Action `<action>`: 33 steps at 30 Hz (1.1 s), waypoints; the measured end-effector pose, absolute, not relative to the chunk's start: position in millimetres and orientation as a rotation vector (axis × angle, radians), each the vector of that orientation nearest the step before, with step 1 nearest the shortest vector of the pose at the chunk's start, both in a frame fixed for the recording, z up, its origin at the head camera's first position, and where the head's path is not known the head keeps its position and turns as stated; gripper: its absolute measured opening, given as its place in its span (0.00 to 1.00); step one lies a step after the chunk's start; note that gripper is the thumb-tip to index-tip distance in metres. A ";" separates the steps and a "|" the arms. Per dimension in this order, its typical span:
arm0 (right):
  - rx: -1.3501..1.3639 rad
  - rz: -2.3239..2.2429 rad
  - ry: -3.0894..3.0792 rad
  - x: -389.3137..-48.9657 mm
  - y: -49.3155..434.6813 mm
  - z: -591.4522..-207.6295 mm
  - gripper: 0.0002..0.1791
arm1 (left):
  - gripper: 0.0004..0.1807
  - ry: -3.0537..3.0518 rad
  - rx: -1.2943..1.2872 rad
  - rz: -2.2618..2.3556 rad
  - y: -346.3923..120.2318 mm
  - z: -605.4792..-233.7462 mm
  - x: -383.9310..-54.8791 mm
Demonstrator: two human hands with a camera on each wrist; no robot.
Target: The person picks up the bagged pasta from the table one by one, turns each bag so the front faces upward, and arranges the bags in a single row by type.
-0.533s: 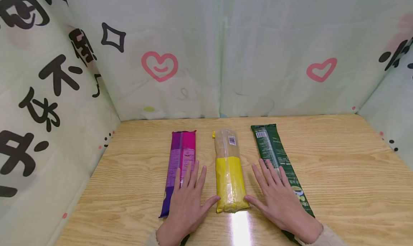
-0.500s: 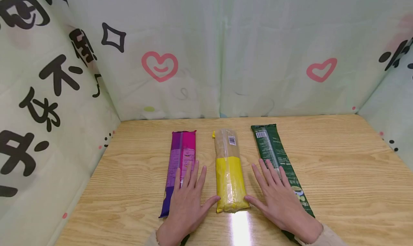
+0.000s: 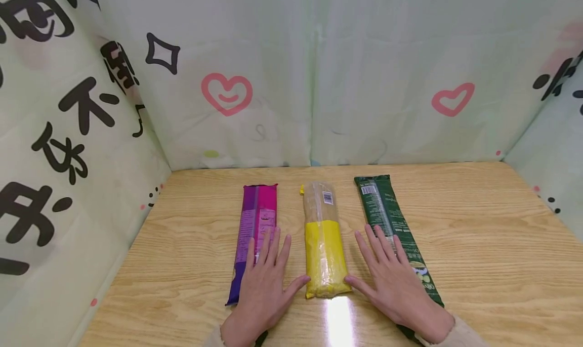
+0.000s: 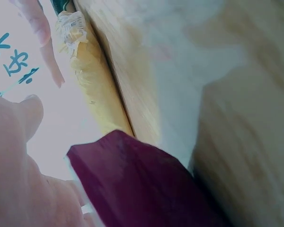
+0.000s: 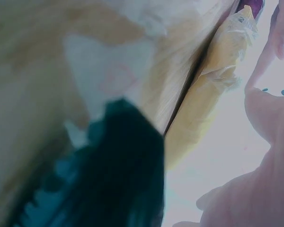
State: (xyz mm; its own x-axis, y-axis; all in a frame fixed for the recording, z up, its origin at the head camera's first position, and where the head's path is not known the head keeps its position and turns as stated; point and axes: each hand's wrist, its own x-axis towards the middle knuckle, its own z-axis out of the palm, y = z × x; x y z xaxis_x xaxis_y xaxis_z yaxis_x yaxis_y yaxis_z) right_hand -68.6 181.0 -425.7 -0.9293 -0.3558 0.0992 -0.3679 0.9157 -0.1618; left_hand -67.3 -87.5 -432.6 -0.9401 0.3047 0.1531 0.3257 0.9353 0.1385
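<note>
Three long packets lie side by side on the wooden table. At left is a purple and magenta packet (image 3: 247, 225), with my left hand (image 3: 266, 289) partly over it, fingers straight and spread. The middle packet (image 3: 325, 258) is yellow with a clear upper part; both thumbs reach to its lower side edges in the head view. My right hand (image 3: 396, 284), also flat with spread fingers, overlaps a slanted dark green packet (image 3: 380, 203). In the left wrist view the purple packet (image 4: 132, 184) end is close by; the green packet (image 5: 128, 175) end fills the lower right wrist view.
The wood-grain table (image 3: 492, 235) extends to both sides of the packets. A pale printed curtain (image 3: 373, 58) with hearts and dark characters stands behind it and along both sides. A bright light reflection lies on the table below the yellow packet.
The head view has shifted very slightly. Both hands and all three packets keep their places.
</note>
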 end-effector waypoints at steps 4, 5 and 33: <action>0.575 0.258 -3.001 -68.9 180.7 -425.2 0.49 | 0.46 -2.984 -0.490 -0.254 -86.1 -433.1 -68.2; 0.576 0.255 -3.000 -68.9 180.6 -425.0 0.49 | 0.46 -2.990 -0.496 -0.250 -85.4 -433.2 -68.6; 0.573 0.319 -2.997 -102.1 201.5 -401.8 0.52 | 0.41 -2.951 -0.701 -0.275 -30.9 -416.2 -84.0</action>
State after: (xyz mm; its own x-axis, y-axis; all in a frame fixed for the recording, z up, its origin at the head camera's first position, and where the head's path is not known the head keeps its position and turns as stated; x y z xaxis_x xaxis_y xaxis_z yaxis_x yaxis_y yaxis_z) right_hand -102.1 201.5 -401.8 -0.9275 -0.3569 0.1110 -0.3723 0.9087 -0.1888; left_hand -84.0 -30.9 -416.2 -0.8897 0.4364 0.1339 0.4536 0.8780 0.1527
